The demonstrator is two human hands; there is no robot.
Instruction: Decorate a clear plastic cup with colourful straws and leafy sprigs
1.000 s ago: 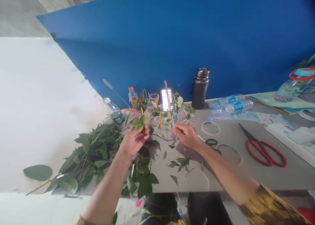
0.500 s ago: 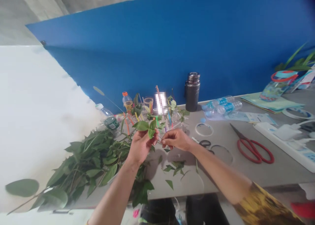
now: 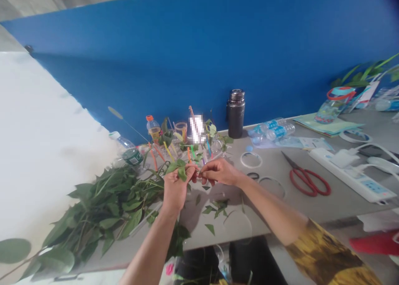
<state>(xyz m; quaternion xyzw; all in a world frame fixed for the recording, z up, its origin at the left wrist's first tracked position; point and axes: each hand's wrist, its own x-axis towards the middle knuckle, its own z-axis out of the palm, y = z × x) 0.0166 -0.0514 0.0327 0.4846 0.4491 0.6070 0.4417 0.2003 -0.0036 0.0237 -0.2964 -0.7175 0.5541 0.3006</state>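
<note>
My left hand (image 3: 177, 186) is closed around a small leafy sprig (image 3: 180, 168), its green leaves sticking out above the thumb. Right beside it, my right hand (image 3: 220, 172) pinches the thin stem end between thumb and fingers, close to the left fingertips. The exact spot of the pinch is partly hidden by the fingers. Under both hands, cut leaf pieces (image 3: 219, 207) are scattered over the grey table (image 3: 215, 235). To the left lies a large heap of leafy branches (image 3: 102, 206). Coloured straws (image 3: 168, 151) stand just behind the hands.
Red-handled scissors (image 3: 307, 179) and a white power strip (image 3: 349, 173) are on the right. A dark thermos (image 3: 236, 114) stands against the blue partition (image 3: 174, 60). Plastic water bottles (image 3: 274, 129) and a tape roll (image 3: 251, 159) lie nearby. A green-labelled bottle (image 3: 131, 154) leans at left.
The view has shifted to the right, so things appear farther left. My hands have come closer together, and the sprig's leaves have tipped lower over my left hand.
</note>
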